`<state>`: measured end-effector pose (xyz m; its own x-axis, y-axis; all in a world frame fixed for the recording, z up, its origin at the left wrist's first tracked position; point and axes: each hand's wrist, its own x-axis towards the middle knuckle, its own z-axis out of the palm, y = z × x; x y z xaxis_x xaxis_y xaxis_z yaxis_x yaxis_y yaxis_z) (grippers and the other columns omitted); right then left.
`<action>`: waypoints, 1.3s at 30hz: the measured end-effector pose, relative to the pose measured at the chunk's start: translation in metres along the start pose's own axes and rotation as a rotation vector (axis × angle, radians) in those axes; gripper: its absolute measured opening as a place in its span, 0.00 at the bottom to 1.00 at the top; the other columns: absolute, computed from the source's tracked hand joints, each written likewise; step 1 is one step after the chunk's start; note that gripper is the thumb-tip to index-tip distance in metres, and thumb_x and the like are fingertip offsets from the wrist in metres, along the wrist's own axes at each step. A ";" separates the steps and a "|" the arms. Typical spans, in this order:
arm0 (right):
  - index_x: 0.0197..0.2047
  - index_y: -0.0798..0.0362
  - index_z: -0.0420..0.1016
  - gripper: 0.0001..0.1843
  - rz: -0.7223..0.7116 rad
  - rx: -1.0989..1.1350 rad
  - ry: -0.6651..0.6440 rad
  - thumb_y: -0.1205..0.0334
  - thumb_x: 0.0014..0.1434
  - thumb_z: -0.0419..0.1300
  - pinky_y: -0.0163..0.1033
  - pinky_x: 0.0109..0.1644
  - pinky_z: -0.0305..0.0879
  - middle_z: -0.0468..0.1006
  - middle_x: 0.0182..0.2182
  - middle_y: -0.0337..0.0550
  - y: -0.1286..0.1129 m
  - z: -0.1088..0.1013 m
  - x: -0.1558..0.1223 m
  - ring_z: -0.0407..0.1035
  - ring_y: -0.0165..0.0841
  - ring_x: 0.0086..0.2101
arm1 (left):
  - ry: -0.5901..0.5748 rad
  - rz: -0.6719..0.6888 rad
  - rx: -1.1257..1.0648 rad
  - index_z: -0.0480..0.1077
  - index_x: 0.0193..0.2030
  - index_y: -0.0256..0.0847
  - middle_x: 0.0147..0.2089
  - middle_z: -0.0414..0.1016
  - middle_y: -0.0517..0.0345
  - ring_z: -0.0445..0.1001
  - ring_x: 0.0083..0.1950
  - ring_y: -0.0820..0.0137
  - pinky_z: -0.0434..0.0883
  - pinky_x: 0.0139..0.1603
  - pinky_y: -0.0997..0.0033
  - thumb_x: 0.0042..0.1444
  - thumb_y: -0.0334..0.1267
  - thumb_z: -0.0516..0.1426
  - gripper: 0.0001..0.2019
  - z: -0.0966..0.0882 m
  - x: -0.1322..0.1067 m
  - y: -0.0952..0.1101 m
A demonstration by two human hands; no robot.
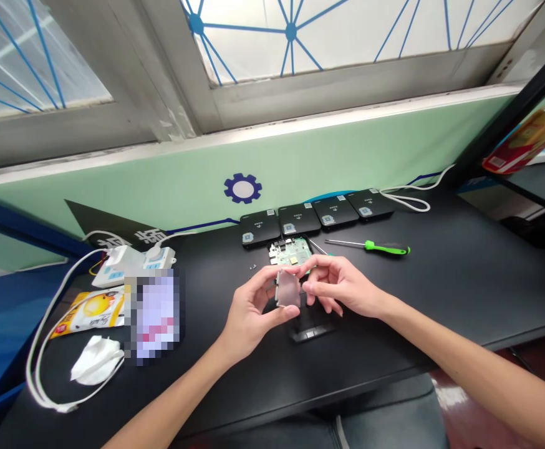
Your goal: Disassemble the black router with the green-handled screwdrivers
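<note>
My left hand holds a small translucent grey rectangular sheet between thumb and fingers, above the black tabletop. My right hand pinches the sheet's upper right corner with its fingertips. Just beyond my hands lies a bare green circuit board. Below them rests a black device casing, partly hidden by my hands. A screwdriver with a green handle lies to the right of the board, and several tiny screws sit to its left.
Several black flat device boxes line the back of the black table, with a white cable beside them. At left are a white power strip, a yellow snack packet, crumpled white tissue and a pixelated object.
</note>
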<state>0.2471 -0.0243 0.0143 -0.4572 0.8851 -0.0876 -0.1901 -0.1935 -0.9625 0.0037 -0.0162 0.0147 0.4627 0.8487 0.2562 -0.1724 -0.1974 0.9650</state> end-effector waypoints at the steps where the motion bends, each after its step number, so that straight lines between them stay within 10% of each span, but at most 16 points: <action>1: 0.53 0.53 0.80 0.23 -0.014 -0.006 0.022 0.46 0.66 0.76 0.27 0.17 0.64 0.85 0.29 0.37 0.001 -0.001 0.000 0.69 0.24 0.17 | -0.004 -0.003 0.000 0.82 0.63 0.48 0.61 0.83 0.49 0.84 0.61 0.57 0.82 0.64 0.61 0.62 0.39 0.76 0.23 0.000 -0.001 -0.001; 14: 0.39 0.55 0.79 0.21 -0.001 -0.015 -0.064 0.45 0.70 0.73 0.25 0.17 0.63 0.81 0.23 0.36 0.002 0.000 -0.003 0.68 0.23 0.16 | 0.030 0.147 0.601 0.82 0.65 0.55 0.50 0.76 0.59 0.79 0.47 0.67 0.80 0.53 0.66 0.57 0.31 0.77 0.30 0.002 -0.011 -0.001; 39: 0.34 0.52 0.76 0.21 -0.031 0.018 0.101 0.45 0.64 0.75 0.28 0.17 0.60 0.73 0.19 0.31 0.001 -0.001 0.000 0.63 0.24 0.15 | 0.027 0.139 0.584 0.79 0.66 0.51 0.49 0.74 0.59 0.76 0.44 0.68 0.76 0.49 0.66 0.62 0.40 0.77 0.27 -0.001 -0.010 -0.001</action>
<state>0.2480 -0.0237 0.0127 -0.3614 0.9286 -0.0840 -0.2190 -0.1721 -0.9604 -0.0017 -0.0240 0.0107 0.4468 0.8061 0.3880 0.2798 -0.5378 0.7953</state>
